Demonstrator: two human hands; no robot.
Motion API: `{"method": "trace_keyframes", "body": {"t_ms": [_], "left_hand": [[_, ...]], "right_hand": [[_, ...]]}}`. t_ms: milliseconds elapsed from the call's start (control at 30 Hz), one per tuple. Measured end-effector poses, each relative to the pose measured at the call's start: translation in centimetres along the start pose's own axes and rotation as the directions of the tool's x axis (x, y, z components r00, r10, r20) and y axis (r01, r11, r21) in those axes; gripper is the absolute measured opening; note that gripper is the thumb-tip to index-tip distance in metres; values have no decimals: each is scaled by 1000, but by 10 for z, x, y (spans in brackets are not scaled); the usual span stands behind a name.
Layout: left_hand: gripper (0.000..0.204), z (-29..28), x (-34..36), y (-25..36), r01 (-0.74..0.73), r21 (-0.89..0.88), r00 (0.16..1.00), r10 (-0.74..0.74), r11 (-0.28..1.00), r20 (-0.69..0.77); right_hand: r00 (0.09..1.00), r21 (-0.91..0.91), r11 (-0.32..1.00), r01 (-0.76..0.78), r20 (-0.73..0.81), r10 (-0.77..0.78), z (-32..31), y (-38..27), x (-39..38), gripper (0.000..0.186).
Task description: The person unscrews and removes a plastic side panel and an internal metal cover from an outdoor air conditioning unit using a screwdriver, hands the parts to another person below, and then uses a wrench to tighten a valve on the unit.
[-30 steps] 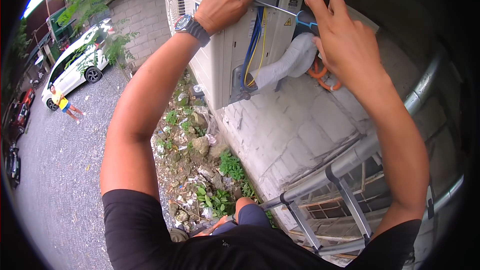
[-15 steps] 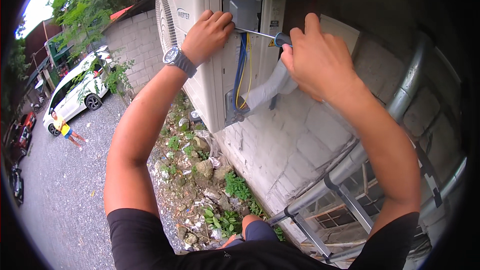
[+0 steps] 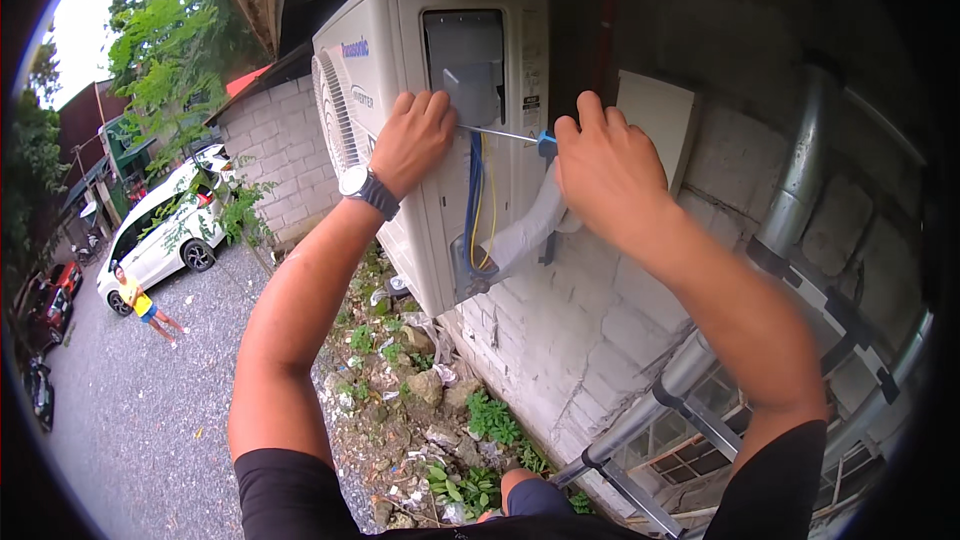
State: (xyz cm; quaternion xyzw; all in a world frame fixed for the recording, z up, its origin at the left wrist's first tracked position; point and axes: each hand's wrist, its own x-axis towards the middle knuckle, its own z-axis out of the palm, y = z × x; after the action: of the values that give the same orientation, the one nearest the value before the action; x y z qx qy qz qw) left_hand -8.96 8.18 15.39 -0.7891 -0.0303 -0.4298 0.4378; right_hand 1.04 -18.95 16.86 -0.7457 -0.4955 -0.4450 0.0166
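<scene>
Outdoors, closed right hand [image 3: 615, 178] grips blue-handled metal screwdriver [image 3: 505, 133], best kept steady toward nine o'clock; curled left hand [image 3: 415, 143], hold unclear.

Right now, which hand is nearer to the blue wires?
The left. The left hand is just up and left of the blue wires, near their top; the right hand is farther off to their right, holding a screwdriver.
</scene>
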Motion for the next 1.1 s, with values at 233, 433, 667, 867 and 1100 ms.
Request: {"method": "trace_keyframes", "body": {"t_ms": [233,433,667,867,1100], "left_hand": [[13,0,-5,-7,-36,20,999,36,999,16],[14,8,-8,4,-16,-3,999,16,1000,-29],[15,2,-4,2,2,-35,999,-3,999,-48],[13,7,-6,0,-19,-47,990,12,999,-143],[13,6,-6,0,-13,-68,992,4,998,-128]], "right_hand": [[947,342,884,-318,78,310,25,30,-22,28],[823,654,-664,-362,559,101,143,-24,10,26],[653,412,-901,-134,721,232,128,-93,101,21],[575,353,-934,-61,777,256,129,-105,115,20],[633,341,-940,24,722,278,149,-110,112,19]]}}
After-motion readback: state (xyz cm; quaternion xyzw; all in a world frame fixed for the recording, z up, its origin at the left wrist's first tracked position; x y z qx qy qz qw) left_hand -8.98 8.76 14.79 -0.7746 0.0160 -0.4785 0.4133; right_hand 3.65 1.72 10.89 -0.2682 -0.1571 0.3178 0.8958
